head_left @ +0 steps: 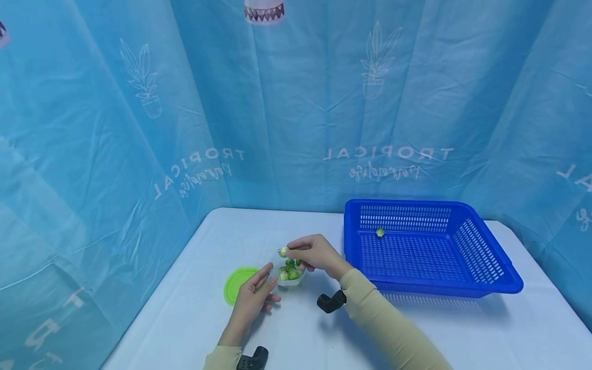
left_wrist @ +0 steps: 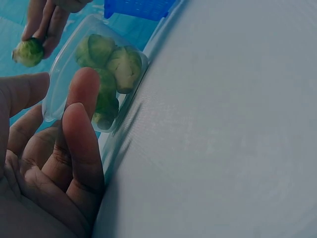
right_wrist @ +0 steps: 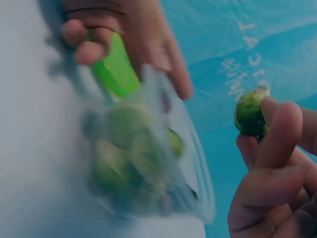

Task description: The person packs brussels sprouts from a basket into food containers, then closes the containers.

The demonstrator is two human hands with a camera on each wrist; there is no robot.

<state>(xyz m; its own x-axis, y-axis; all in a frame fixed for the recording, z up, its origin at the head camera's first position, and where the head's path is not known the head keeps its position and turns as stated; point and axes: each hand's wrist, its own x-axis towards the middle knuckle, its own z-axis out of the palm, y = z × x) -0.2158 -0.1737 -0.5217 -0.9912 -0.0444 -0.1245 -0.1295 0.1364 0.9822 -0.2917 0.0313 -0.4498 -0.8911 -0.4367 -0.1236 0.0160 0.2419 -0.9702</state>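
Note:
Between thumb and fingertips, my right hand [head_left: 319,254] pinches a Brussels sprout [right_wrist: 250,112], held above a small clear plastic tub [head_left: 296,282]. Several more Brussels sprouts [left_wrist: 106,69] lie inside that tub. My left hand [head_left: 252,298] is at the tub's left side, its fingers relaxed and parted, holding nothing. Whether its fingertips touch the tub I cannot tell. Partly behind the left hand lies a round green lid [head_left: 234,283], flat on the table.
A large blue plastic basket [head_left: 416,287] stands at the right of the white table [head_left: 305,339]. One Brussels sprout [head_left: 380,233] sits near its back left. Blue printed curtains [head_left: 287,103] hang behind and at both sides.

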